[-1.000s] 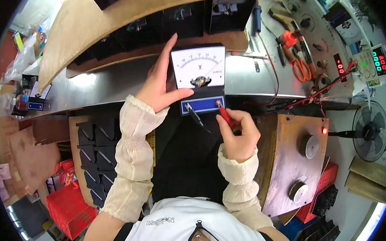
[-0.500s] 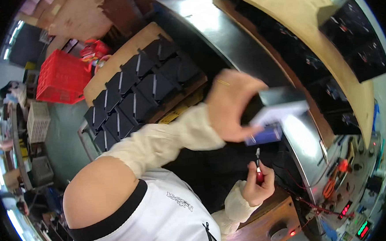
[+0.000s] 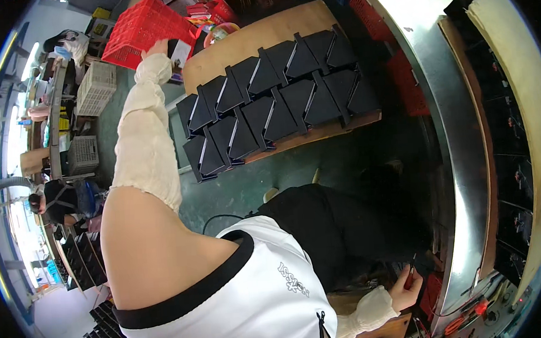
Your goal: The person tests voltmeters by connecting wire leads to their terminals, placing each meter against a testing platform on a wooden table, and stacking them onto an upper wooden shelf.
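My left hand [image 3: 156, 49] is stretched far out, beside a red plastic crate [image 3: 135, 33]. It appears closed on a small box [image 3: 181, 52] with a white face, a black side and a purple-blue lower part; the fingers partly hide behind it. Low on the right, my right hand [image 3: 406, 289] pinches a red-handled probe [image 3: 409, 278] with a thin dark tip pointing up. Between my hands, two rows of black angular housings [image 3: 267, 116] stand on a wooden board [image 3: 277, 27]. Light strips show along their slanted edges.
A metal bench edge [image 3: 459, 157] curves down the right, with dark units and wiring under a pale cover [image 3: 518, 61]. Orange-handled pliers [image 3: 456, 326] lie near its bottom. A white crate [image 3: 97, 86] and another person [image 3: 58, 199] are at left. Red baskets sit beyond the board.
My left hand has swung from above the bench out to the far left, carrying the box. The view has turned left. My right hand still holds the probe, now lower in view.
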Available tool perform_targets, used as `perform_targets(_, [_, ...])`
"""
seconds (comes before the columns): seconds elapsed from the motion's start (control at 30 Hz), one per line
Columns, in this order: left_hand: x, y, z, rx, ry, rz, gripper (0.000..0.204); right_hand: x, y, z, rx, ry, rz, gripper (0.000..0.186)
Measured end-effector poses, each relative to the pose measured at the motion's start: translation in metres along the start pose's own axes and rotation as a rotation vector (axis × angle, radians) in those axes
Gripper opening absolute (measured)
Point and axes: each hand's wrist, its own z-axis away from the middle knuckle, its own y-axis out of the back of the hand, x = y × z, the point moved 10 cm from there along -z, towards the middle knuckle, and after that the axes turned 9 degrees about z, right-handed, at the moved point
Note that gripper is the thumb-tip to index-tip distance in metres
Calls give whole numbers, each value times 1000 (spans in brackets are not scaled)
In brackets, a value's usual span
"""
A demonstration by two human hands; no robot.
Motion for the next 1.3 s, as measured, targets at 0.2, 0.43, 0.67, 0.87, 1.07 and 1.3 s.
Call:
perform_targets(0.2, [-35,-97,21,-321,49,299,83,5,-7,2,-73,58,66,23])
perform_targets(0.43, [81,-19,17,-380,-63,-9,50,-9,13,16,48,113,122,23])
perform_targets(0.67, [303,176,52,627,-900,708,82,-56,-4,4,109,-4,-137,21])
perform_targets(0.87, [490,454,324,1162,-1560,1100,71,-114,30,9,239,198,-204,19])
perform_targets(1.07, [660,517,369,962,-1451,968,90,-89,33,31,230,127,-145,16])
perform_targets(1.3, [553,448,446,1317,-1568,1194,31,29,32,81,228,-214,-113,17])
